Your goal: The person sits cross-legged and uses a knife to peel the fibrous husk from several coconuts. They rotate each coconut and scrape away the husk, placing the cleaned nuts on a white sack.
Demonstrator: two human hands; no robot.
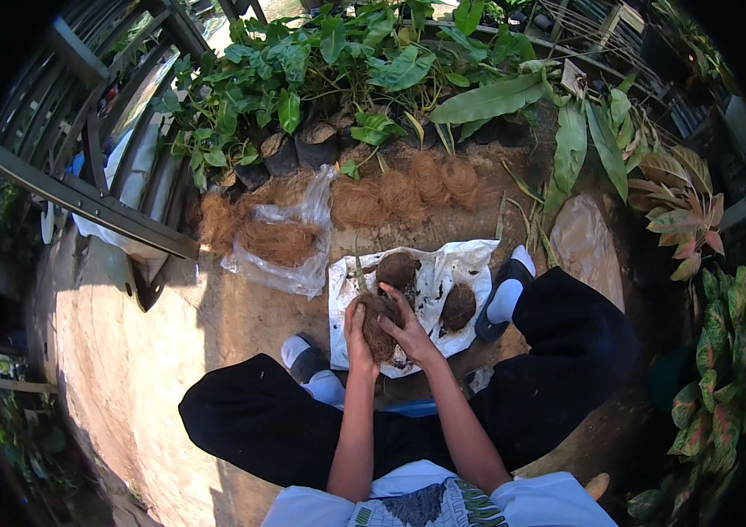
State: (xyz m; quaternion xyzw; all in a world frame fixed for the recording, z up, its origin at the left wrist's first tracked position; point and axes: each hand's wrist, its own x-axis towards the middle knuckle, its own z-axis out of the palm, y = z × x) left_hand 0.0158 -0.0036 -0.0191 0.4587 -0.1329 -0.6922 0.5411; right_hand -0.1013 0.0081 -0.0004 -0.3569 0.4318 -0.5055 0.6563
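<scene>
Between my two hands is a fibre-wrapped root ball (pixel 376 329), with a green shoot (pixel 360 270) standing up from its far end. My left hand (pixel 358 336) cups its left side. Around the right side, my right hand (pixel 412 332) curls with the index finger reaching over the top. Beneath lies a white plastic sheet (pixel 340 349), flecked with dark soil. A round dark brown ball (pixel 397 271) rests on the sheet just beyond my hands, and a second brown ball (pixel 459 307) sits to their right.
Coconut fibre (pixel 281 242) lies on a clear plastic bag (pixel 310 280) at the far left. Several fibre nests (pixel 399 194) line the ground before potted leafy plants (pixel 346 59). A metal rack (pixel 89 197) stands left, a brown plastic sheet (pixel 584 244) lies right, and my feet flank the sheet.
</scene>
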